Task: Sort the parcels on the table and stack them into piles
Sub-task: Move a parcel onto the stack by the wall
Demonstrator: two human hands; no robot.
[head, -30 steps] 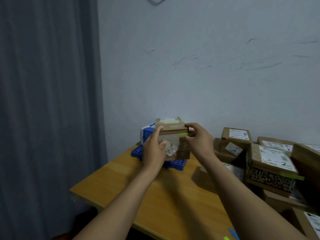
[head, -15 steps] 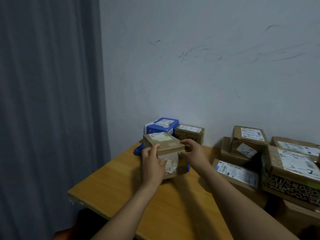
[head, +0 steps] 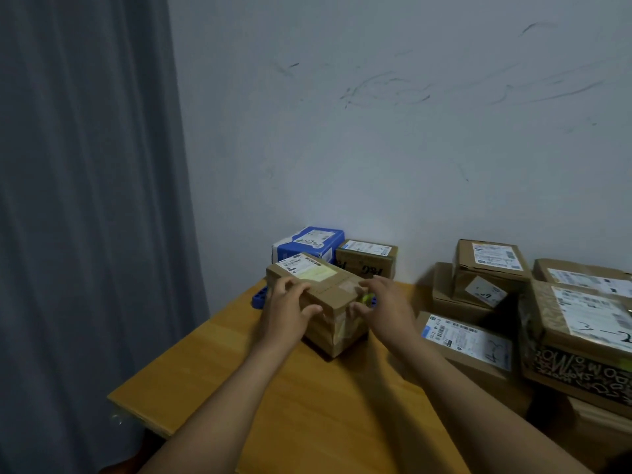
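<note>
"P&G" printed on front of rear brown box [head: 367,266]; shipping labels [head: 466,338] elsewhere too small to read.

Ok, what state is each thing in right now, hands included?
Brown parcel, upright on the table, held by both hands.
Left hand, grips the parcel's left top edge.
Right hand, holds its right corner, blurred.
Blue box, closed, by the wall.
P&G carton, closed, beside the blue box.
Flat labelled parcel, lying label up.
Patterned box, stacked on another carton.
</note>
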